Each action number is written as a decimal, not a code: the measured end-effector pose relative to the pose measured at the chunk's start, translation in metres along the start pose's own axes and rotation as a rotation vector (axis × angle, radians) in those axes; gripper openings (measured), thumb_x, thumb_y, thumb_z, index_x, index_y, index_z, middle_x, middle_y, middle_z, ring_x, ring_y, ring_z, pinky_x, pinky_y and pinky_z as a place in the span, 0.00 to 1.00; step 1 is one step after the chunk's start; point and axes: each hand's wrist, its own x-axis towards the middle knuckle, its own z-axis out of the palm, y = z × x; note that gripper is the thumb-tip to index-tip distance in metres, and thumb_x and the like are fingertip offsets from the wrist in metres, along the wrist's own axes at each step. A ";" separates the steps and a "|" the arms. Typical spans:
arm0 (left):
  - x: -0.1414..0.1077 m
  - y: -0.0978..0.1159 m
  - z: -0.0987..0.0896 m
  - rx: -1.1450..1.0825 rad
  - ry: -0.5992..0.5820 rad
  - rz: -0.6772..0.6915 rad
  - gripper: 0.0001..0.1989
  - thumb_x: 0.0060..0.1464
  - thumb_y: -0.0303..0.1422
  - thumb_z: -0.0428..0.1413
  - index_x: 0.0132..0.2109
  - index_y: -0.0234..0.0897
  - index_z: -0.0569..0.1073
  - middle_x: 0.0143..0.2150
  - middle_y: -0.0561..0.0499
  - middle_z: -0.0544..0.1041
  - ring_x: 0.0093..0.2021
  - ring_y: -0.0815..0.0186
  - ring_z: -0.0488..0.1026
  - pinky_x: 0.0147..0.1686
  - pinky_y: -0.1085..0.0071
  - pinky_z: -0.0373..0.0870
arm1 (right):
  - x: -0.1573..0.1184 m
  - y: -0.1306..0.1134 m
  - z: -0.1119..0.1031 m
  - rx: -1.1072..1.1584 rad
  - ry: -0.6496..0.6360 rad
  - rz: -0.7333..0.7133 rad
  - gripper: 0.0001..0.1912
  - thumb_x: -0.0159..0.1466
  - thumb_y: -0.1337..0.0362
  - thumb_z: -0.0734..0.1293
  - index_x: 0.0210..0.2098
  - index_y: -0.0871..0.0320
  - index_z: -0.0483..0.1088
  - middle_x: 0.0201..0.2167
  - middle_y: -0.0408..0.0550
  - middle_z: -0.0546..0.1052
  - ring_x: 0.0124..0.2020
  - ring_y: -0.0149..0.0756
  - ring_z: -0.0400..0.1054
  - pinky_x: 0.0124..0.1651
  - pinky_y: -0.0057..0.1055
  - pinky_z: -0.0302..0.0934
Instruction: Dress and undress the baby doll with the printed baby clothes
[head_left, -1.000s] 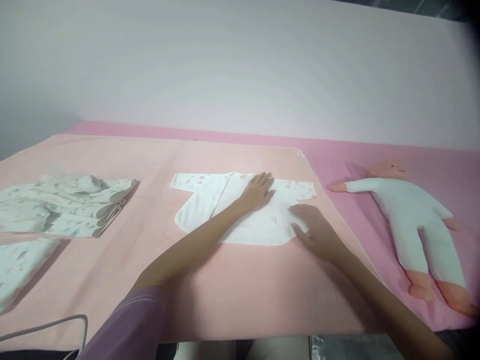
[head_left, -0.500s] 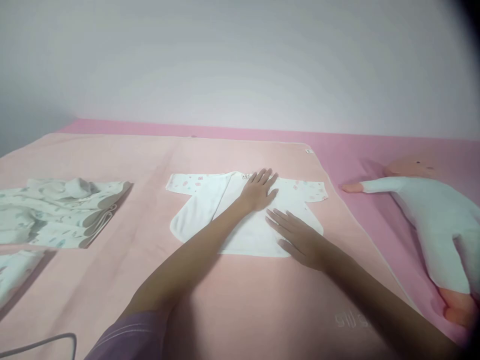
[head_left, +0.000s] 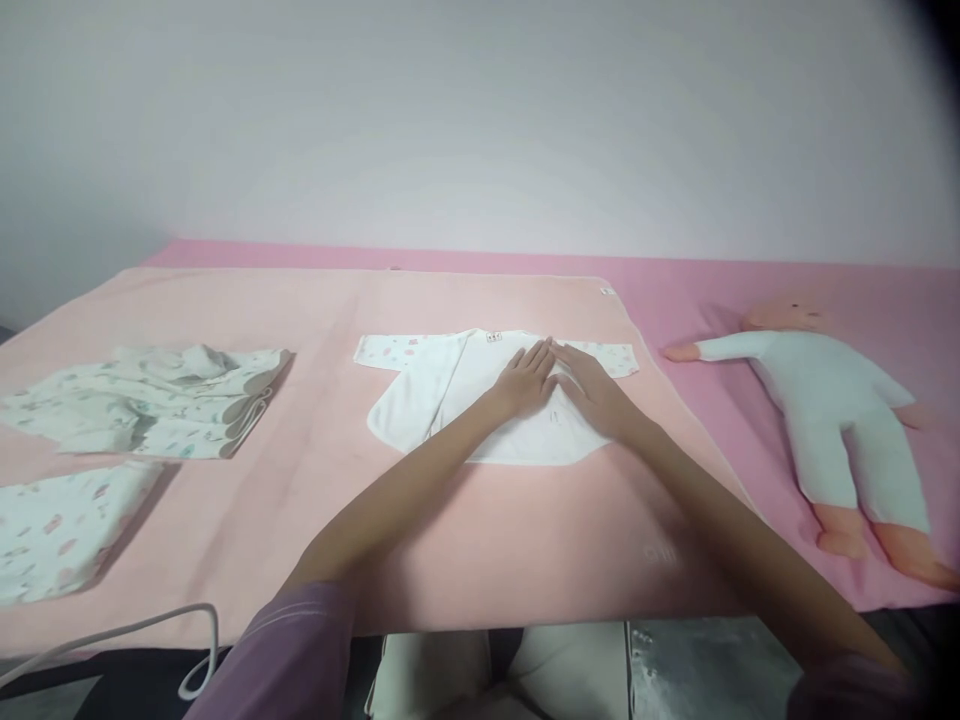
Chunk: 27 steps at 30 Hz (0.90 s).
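A small white wrap-front top with patterned sleeves lies spread on a peach blanket, its neck away from me. My left hand rests flat on the upper front, right of the neck label, fingers stretched out and nothing held. Close beside it, my right hand lies on the right part of the top near the sleeve, fingers extended. The fingertips of both hands nearly meet. My right hand and forearm hide part of the top's right side.
Patterned clothes lie rumpled at the left, with a folded printed cloth nearer me. A doll in white lies on the pink sheet at the right. A pale cable loops at the lower left.
My right hand has moved up the top, next to my left hand. My view has shifted, so the blanket's near edge, my legs and more of the folded cloth and doll now show.
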 end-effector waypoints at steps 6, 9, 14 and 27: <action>-0.009 0.007 0.009 0.026 0.034 -0.017 0.37 0.79 0.39 0.36 0.86 0.25 0.52 0.88 0.38 0.48 0.89 0.53 0.45 0.87 0.48 0.42 | 0.009 0.016 0.025 -0.205 -0.133 0.050 0.40 0.84 0.45 0.43 0.89 0.55 0.36 0.88 0.53 0.43 0.89 0.48 0.41 0.89 0.62 0.38; -0.011 0.009 0.008 0.032 0.048 -0.030 0.37 0.79 0.39 0.36 0.86 0.25 0.53 0.88 0.38 0.49 0.89 0.53 0.46 0.87 0.49 0.42 | 0.000 0.012 0.023 -0.220 -0.164 0.065 0.41 0.84 0.44 0.43 0.89 0.56 0.35 0.88 0.53 0.42 0.89 0.48 0.40 0.89 0.61 0.37; -0.030 0.011 0.005 0.020 0.052 -0.002 0.38 0.80 0.45 0.37 0.87 0.31 0.52 0.88 0.41 0.49 0.89 0.52 0.46 0.87 0.47 0.42 | -0.027 -0.004 0.011 -0.249 -0.212 0.075 0.45 0.83 0.36 0.48 0.89 0.50 0.36 0.89 0.49 0.40 0.89 0.51 0.35 0.89 0.61 0.35; -0.104 0.032 -0.010 0.009 -0.004 0.068 0.37 0.81 0.50 0.39 0.87 0.39 0.54 0.89 0.44 0.49 0.89 0.51 0.45 0.87 0.46 0.43 | -0.090 -0.035 0.013 -0.292 -0.154 0.135 0.48 0.81 0.33 0.53 0.88 0.54 0.44 0.87 0.56 0.47 0.88 0.58 0.42 0.87 0.68 0.40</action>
